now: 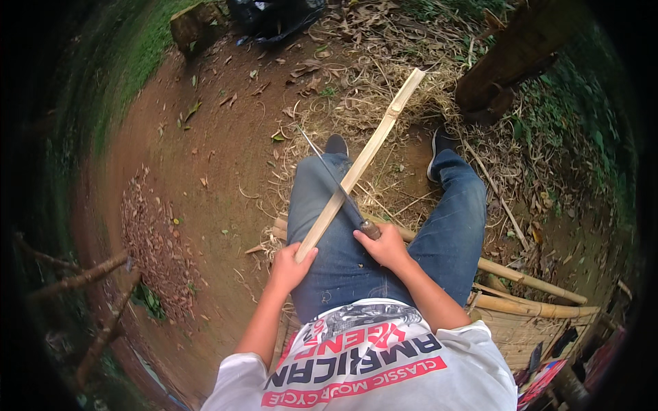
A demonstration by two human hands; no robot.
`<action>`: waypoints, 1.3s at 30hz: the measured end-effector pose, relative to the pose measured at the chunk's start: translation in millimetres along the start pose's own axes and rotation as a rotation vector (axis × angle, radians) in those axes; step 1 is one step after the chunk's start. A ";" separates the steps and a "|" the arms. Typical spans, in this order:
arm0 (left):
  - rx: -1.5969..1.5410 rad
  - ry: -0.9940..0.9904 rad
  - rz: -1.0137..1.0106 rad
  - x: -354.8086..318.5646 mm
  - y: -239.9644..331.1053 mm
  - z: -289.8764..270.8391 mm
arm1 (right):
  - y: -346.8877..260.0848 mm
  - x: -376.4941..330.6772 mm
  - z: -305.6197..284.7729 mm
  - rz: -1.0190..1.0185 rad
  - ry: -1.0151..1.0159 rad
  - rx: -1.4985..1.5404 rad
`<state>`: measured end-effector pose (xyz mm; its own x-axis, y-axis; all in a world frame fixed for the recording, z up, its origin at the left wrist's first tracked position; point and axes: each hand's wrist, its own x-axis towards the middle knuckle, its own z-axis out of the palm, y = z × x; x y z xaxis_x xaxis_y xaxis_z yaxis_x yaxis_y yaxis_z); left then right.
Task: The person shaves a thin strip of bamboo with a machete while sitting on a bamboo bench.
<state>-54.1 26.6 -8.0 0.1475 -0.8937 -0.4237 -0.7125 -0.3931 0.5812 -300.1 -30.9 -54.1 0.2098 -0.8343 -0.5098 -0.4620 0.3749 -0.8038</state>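
Note:
A pale split bamboo strip [373,145] with a node near its far end slants up and to the right over my lap. My left hand [290,266] is closed around its near end. In my right hand [385,245] is the short brown handle of a long knife [351,205], with the thumb lying along the handle. The dark blade points away and to the left. It crosses the bamboo strip around the strip's middle, above my right thigh; whether the edge bites into it I cannot tell.
I sit on a bamboo bench [528,309]. Curled shavings [370,89] litter the brown soil ahead. A thick wooden post [510,65] stands at far right, a stump [195,29] and black plastic bag [274,19] at far left. Cut branches [86,277] stick in from the left.

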 end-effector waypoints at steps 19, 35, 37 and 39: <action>0.368 -0.024 -0.086 -25.8 14.4 -7.9 | -3.1 20.9 -51.9 -0.100 0.178 -0.132; -0.030 -0.313 -0.091 -8.4 -24.8 -23.5 | 4.1 58.9 -87.2 0.047 0.202 0.081; -0.042 -0.343 -0.080 -5.5 -27.8 -21.9 | 3.0 57.0 -103.5 0.001 0.183 0.041; -0.112 -0.345 -0.059 -4.4 -29.6 -19.0 | -2.4 63.4 -122.2 -0.062 0.179 -0.029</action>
<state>-20.7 38.0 -10.2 -0.0676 -0.7508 -0.6571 -0.6271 -0.4803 0.6133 -391.0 -134.1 -47.0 0.0831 -0.9149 -0.3949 -0.4783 0.3111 -0.8213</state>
